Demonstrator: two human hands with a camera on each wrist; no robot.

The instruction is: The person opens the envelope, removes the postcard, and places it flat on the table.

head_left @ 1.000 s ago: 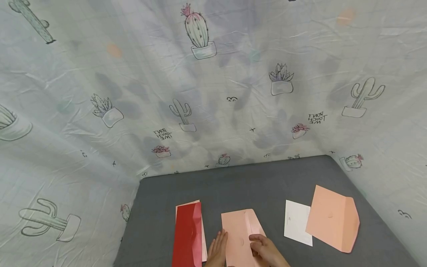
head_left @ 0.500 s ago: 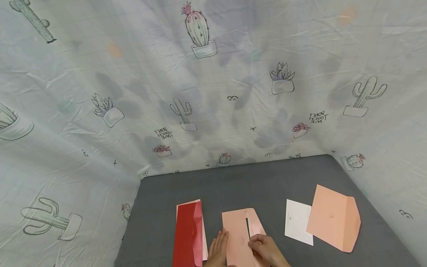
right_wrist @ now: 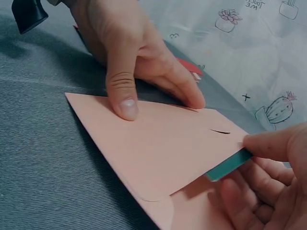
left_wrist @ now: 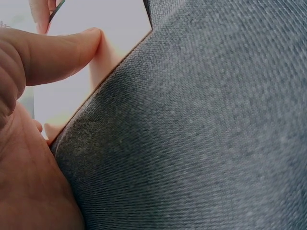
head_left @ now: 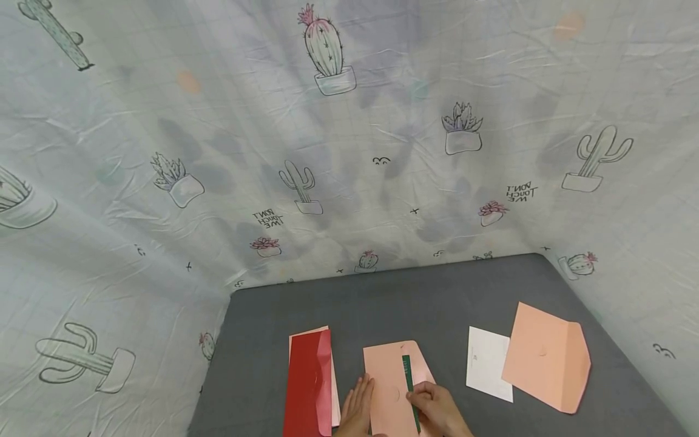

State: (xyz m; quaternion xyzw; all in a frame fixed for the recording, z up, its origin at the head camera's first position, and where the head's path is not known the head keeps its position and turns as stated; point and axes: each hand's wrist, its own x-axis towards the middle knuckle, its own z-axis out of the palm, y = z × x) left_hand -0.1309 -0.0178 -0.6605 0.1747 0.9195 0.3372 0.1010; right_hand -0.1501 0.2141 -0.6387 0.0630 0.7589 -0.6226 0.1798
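A peach envelope (head_left: pixel 384 377) lies at the table's front middle, its flap opened to the right. A strip of green card (head_left: pixel 408 371) shows along its mouth; the rest is hidden inside. My right hand (head_left: pixel 434 405) pinches this card between thumb and fingers; in the right wrist view the green card (right_wrist: pixel 229 166) shows beside the thumb. My left hand (head_left: pixel 356 406) rests on the envelope's left side. In the right wrist view the left thumb (right_wrist: pixel 125 98) presses the envelope, with straight fingers at its far edge.
To the left, a red envelope (head_left: pixel 301 382) lies over a paler one. A white card (head_left: pixel 488 364) and another peach envelope (head_left: pixel 537 358) lie to the right on the grey table (head_left: pixel 437 303). A cactus-print cloth (head_left: pixel 349 133) hangs behind.
The green card has come into view at the envelope's mouth, and more of it shows now. My right fingers have closed on it and shifted slightly right. The left hand stays put.
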